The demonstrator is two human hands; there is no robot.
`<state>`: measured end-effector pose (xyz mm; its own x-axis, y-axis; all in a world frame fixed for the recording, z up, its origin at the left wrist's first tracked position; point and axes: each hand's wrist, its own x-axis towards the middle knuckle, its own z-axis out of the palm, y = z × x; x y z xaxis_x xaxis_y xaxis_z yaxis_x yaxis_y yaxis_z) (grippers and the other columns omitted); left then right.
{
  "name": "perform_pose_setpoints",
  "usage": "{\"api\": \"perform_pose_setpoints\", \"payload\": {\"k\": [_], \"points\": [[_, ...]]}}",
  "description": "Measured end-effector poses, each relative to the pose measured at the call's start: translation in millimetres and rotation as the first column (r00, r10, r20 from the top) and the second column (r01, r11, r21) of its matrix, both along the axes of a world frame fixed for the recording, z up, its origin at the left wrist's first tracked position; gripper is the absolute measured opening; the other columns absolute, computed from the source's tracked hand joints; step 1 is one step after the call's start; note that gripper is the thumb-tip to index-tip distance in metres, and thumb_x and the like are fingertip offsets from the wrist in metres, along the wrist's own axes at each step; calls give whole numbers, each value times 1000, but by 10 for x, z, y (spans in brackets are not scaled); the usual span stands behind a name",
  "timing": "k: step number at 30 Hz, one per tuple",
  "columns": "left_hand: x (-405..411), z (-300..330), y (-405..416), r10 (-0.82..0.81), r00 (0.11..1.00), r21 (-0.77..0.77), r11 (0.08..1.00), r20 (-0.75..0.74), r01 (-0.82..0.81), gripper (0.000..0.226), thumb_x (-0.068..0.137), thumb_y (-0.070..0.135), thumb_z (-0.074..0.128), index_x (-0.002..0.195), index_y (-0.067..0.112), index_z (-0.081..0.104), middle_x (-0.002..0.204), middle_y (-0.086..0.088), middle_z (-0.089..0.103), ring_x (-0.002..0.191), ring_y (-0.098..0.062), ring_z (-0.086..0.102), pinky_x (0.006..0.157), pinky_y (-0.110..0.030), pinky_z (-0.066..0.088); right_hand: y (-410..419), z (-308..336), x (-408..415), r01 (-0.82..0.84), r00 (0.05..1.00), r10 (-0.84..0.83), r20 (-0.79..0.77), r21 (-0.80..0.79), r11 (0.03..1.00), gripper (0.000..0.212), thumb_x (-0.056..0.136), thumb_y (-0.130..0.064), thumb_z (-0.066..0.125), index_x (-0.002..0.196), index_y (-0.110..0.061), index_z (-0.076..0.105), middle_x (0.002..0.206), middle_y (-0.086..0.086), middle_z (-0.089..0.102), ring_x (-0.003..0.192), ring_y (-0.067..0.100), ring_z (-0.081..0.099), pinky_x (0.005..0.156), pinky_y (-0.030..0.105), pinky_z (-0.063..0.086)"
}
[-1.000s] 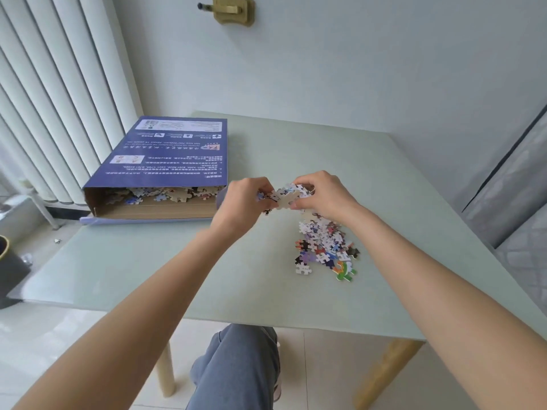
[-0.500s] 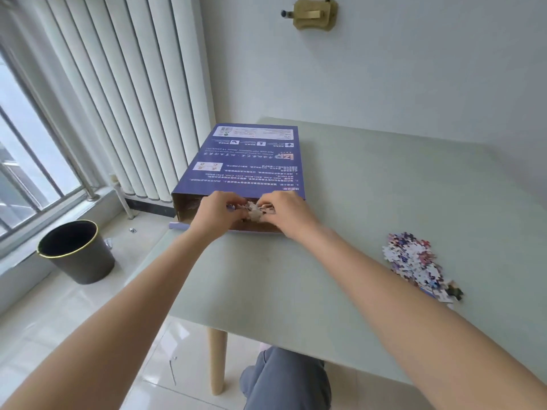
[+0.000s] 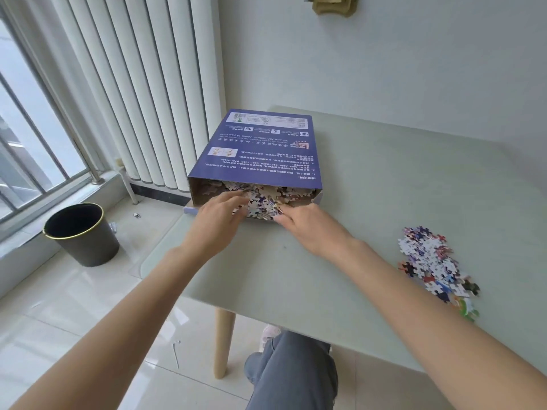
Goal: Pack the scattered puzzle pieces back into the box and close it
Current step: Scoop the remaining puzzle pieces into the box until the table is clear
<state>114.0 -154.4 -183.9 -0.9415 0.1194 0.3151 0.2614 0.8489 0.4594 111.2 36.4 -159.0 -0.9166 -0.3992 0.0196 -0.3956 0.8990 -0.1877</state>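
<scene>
Both hands were at the mouth of the box point(image 3: 260, 149), which lay flat on the worktop point(image 3: 384, 202) toward eleven o'clock, its blue printed face up and its open end facing the person. Pieces filled that opening and spilled a little over its lower lip.

The left hand point(image 3: 217, 223) reached in from seven o'clock, fingers fairly straight and spread, fingertips pressed against the heap of pieces point(image 3: 266, 199) at the opening. It gripped nothing that could be seen; it simply pushed. The right hand point(image 3: 307, 229) came in from five o'clock, palm down, fingers extended and touching the same heap at its right side. Whether any piece sat pinched under those fingertips could not be told, as the pieces hid them. Both hands looked released rather than clenched.

Out at three o'clock, well apart from the box, a loose pile point(image 3: 435, 261) of pieces lay scattered on the worktop, mostly white backs with bits of red, blue, black and green showing. The right forearm passed just beside it.

Off the worktop at nine o'clock, a black bin point(image 3: 84, 235) with a gold rim stood on the tiled floor point(image 3: 74, 315) below the white blinds point(image 3: 142, 84). A knee in grey trousers point(image 3: 290, 371) showed at six o'clock beside a wooden leg point(image 3: 223, 344).
</scene>
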Motion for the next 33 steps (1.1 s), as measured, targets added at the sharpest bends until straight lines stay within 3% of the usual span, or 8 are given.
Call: {"api": "perform_pose_setpoints", "payload": {"k": [3,6,11,15,21,24,28,33], "points": [[49,-13,1,-99,987,-198,972,129,124,41,98,39,35,136,28,45,147,6,39,135,-16,37,112,-37,28,-124,-1,51,-31,986,13,169,101,994,63,98,-51,22,141,-6,34,149,16,33,133,32,37,108,46,31],[-31,37,-2,-107,954,-275,943,278,186,43,100,39,25,142,34,33,153,12,26,141,-10,25,116,-34,21,-231,29,-45,-31,973,-6,229,154,988,65,98,-51,16,148,-9,20,156,17,13,140,32,25,112,44,23],[-331,184,30,-74,894,-269,940,441,210,48,98,31,21,146,36,22,156,18,7,142,-14,23,114,-38,24,-318,-59,-434,55,966,-89,242,147,988,50,100,-33,17,139,-7,34,147,23,28,129,38,38,104,45,30],[-456,165,68,-67,910,-269,944,409,190,47,99,27,22,146,27,26,156,6,18,139,-21,28,111,-42,28,-312,-86,-577,81,970,-97,222,83,993,44,100,-29,26,137,-7,37,144,21,34,129,37,37,106,44,29],[-189,13,-52,-77,991,-135,987,106,91,36,99,28,37,127,18,57,141,-2,45,129,-23,42,105,-37,36,-287,-7,-151,25,999,-24,40,-32,999,42,100,-35,30,126,-9,50,144,7,39,131,26,39,101,37,34],[-15,-15,-122,-4,1000,-181,984,30,9,34,99,28,37,119,20,62,135,1,52,125,-24,45,102,-37,35,-333,-27,44,-47,992,51,114,-40,998,50,100,-42,26,131,-11,50,147,6,39,135,25,37,108,42,32],[73,9,-105,84,993,-321,946,87,-52,37,99,35,29,120,29,59,136,7,51,125,-22,45,102,-37,31,-402,-85,-51,-18,978,24,205,-28,999,60,98,-51,20,137,-14,44,153,8,28,139,27,31,112,43,27],[-61,47,-20,64,981,-299,954,182,-7,40,97,27,24,129,27,48,141,4,43,132,-17,35,106,-39,28,-419,-69,-284,31,982,-37,184,39,999,53,102,-32,14,148,-8,20,158,7,11,144,22,17,117,38,8]]}}
